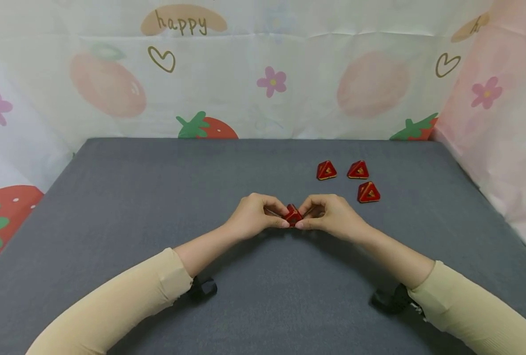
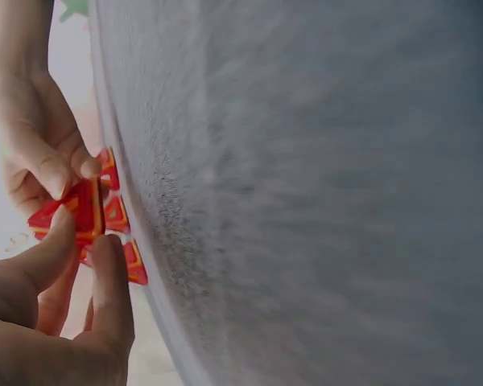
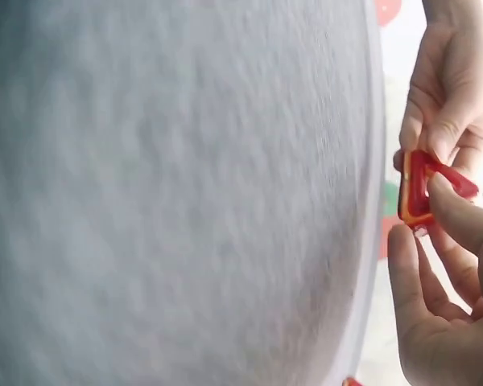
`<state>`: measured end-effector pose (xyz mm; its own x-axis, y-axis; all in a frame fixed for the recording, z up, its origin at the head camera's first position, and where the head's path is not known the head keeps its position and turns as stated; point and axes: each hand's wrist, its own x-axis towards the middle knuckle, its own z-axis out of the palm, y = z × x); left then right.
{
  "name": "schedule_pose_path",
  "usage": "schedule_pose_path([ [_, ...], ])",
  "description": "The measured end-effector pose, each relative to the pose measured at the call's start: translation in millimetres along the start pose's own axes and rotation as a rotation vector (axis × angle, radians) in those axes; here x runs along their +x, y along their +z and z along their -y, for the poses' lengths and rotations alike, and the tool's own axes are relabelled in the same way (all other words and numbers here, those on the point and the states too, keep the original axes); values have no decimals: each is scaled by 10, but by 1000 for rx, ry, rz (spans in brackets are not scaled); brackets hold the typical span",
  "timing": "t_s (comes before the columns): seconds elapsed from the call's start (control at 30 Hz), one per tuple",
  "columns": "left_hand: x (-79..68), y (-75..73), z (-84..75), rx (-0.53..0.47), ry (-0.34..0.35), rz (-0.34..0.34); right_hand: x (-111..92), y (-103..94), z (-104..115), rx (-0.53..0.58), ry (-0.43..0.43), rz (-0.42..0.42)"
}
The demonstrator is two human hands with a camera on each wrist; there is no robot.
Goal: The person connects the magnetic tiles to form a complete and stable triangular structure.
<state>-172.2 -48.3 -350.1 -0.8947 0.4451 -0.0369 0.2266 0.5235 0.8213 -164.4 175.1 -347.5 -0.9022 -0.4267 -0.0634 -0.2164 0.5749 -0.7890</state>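
Note:
A small red pyramid-shaped piece with gold edges [image 1: 293, 215] sits between both hands over the middle of the grey cloth. My left hand [image 1: 256, 214] pinches its left side with thumb and fingers. On the opposite side, my right hand [image 1: 331, 217] pinches it the same way. In the left wrist view, the left thumb lies on a face of the piece [image 2: 87, 211] and the fingers meet its lower edge. A triangular recess with a gold border shows on the piece [image 3: 417, 189] in the right wrist view. The fingers partly cover it.
Three similar red pyramid pieces stand farther back on the right: one at the left [image 1: 327, 170], one beside it [image 1: 358, 170] and one nearer [image 1: 368, 192]. A printed curtain [image 1: 271, 59] hangs behind the grey-covered table [image 1: 156, 187]. Dark wrist cameras sit under both sleeves.

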Motion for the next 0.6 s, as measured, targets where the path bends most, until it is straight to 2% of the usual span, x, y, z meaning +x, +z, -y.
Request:
schedule_pose_path([
  [0.17,210,56,-90,-13,-12,-90,28,-114,-43,-50,30,-152],
  [0.33,435,166,-171,-39,-30,-147,52,-208,-90,-84,64,-279],
  [0.47,599,267,-250,-64,-58,-186,59,-282,-125,-76,99,-348],
  [0.6,736,375,-322,-59,-101,-211,47,-339,-147,-66,127,-379],
])
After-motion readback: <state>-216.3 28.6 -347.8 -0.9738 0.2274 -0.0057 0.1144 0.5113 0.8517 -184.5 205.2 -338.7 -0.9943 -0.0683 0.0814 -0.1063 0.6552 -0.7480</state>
